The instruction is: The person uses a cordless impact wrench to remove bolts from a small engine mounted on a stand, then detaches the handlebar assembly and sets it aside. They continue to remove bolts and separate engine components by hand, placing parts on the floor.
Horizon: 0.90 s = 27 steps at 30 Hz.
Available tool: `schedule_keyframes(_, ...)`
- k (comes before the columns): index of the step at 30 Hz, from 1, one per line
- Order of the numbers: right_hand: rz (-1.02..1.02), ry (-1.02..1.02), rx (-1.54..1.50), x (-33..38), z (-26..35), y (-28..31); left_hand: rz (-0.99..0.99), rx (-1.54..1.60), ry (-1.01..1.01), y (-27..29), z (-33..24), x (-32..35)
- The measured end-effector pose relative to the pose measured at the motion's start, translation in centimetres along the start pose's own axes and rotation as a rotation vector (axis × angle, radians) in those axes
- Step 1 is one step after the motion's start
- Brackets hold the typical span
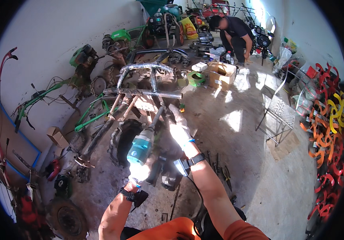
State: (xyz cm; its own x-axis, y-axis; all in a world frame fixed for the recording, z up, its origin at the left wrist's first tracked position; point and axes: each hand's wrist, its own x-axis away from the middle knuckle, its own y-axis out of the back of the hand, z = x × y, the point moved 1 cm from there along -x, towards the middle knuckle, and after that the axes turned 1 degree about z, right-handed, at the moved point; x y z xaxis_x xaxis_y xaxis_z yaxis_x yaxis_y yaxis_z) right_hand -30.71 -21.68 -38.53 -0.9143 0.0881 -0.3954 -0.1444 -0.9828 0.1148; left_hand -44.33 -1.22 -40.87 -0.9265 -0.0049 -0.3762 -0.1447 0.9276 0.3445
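In my gloved left hand [139, 173] is a teal power wrench [140, 148], its long socket end pointing up and away at the metal frame [143, 94]. The fingers are closed round the tool's lower part, washed out by sunlight. My gloved right hand [179, 125] reaches forward beside the frame's near right side, just right of the socket. Glare and blur hide how its fingers lie, so I cannot tell whether it grips the frame. A black knobbly tyre [123, 142] sits under the frame, left of the wrench.
Pliers [227, 176] and other hand tools lie right of my right forearm. A wire-legged chair [280, 112] stands at the right, before many orange and red curved blades [324, 152]. Farther back are a cardboard box [222, 75], green tape [196, 78] and a crouching person [236, 38].
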Motion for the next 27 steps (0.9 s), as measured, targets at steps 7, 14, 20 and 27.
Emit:
schedule_keyframes(7,0.058,0.033,-0.079,-2.4,-1.6,0.4,-0.046,0.208,0.028,-1.7,3.5,-0.5)
schedule_keyframes(14,0.107,0.054,-0.042,-3.2,-3.3,0.2,0.093,0.133,-0.022,-0.6,9.5,-0.9)
schedule_keyframes(20,0.102,-0.072,-0.042,-4.8,-3.0,-0.3,0.096,0.045,-0.210,-0.2,11.7,-1.6)
schedule_keyframes(27,0.078,-0.005,0.175,-5.9,-3.7,-0.5,-0.131,-0.311,-0.498,-0.9,10.8,-2.5)
